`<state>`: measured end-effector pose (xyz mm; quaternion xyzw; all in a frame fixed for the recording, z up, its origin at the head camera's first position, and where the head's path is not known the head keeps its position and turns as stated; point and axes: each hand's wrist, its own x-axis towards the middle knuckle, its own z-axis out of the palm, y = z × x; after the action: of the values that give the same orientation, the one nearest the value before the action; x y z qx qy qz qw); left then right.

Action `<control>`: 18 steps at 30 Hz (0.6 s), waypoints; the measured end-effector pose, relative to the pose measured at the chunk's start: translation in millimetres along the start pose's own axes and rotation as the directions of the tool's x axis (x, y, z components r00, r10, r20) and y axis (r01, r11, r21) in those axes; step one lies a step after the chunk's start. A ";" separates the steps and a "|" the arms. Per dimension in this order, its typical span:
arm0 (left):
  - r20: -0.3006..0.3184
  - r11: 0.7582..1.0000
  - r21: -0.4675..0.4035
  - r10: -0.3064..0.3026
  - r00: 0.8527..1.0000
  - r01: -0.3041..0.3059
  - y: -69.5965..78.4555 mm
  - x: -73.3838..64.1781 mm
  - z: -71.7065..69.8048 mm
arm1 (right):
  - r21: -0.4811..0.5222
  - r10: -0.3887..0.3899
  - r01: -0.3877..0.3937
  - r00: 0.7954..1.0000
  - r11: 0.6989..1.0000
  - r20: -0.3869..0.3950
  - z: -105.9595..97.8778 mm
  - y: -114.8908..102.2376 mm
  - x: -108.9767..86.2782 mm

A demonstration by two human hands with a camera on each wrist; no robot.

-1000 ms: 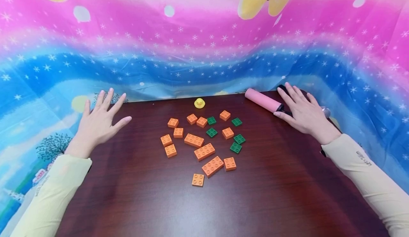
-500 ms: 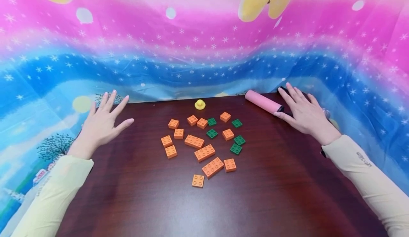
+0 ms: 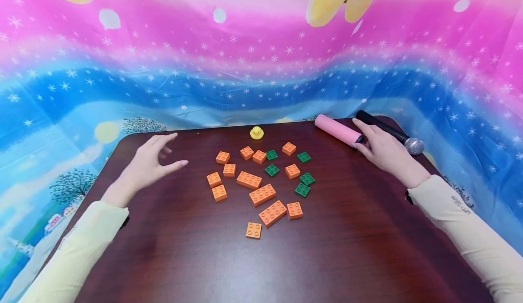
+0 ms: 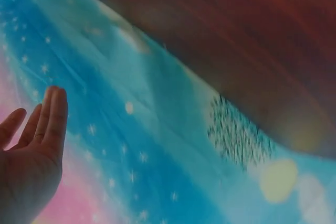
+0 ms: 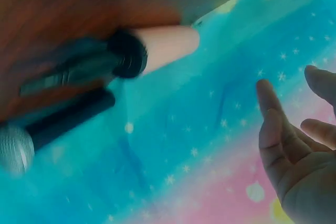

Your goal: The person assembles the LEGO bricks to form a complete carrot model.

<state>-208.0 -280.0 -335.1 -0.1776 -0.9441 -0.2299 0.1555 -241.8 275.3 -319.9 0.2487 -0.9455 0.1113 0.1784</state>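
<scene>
My left hand (image 3: 145, 164) hovers over the left of the table, fingers loosely bent, thumb pointing right, holding nothing. In the left wrist view the hand (image 4: 39, 156) shows with its fingers together. My right hand (image 3: 386, 151) is over the right back, nearest a pink cylinder (image 3: 337, 129) and a black microphone (image 3: 380, 126) with a silver head. It overlaps the pink cylinder's black end in the head view. The right wrist view shows the pink cylinder (image 5: 170, 45) with a black collar and dark handle, apart from the loosely bent, empty hand (image 5: 299, 156).
Several orange building bricks (image 3: 262, 195) and green ones (image 3: 271, 170) lie scattered mid-table. A yellow toy duck (image 3: 256, 133) sits near the back edge of the dark wooden table (image 3: 184, 248). A patterned pink and blue cloth (image 3: 245, 76) hangs around the back and sides.
Both hands, earlier spread flat with fingers apart, now have bent fingers. The left hand has moved right and slightly down; the right has shifted slightly, uncovering more of the microphone.
</scene>
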 end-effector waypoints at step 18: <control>0.225 0.881 -0.446 -0.061 0.972 0.159 44.1 -16.4 59.2 | 0.759 0.105 -0.311 0.945 0.571 0.309 21.9 -29.6 -10.1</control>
<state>-188.1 -218.7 -374.6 -0.1780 -0.8819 -0.4366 -0.0023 -224.7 247.8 -340.1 0.1994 -0.8311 0.5135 -0.0768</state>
